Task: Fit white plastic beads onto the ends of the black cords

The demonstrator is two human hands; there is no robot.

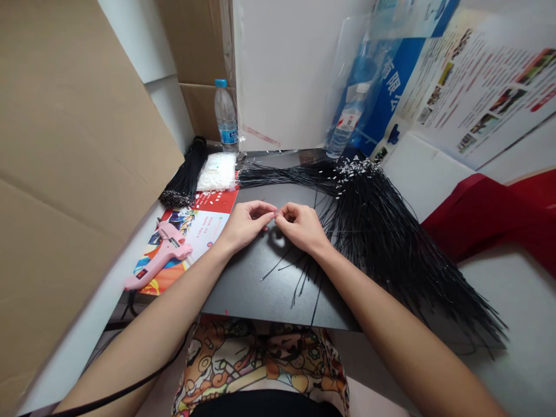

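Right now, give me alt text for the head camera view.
Left hand and right hand meet fingertip to fingertip over a black board, pinching something too small to tell, beside a spread of thin black cords. A pink glue gun lies on a colourful leaflet at left.

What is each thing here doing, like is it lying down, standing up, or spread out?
Left hand, fingertips pinched together
Right hand, fingertips pinched together
Black strands, fanned out across a black board
Pink glue gun, lying on a colourful leaflet
Water bottle, upright, blue cap on
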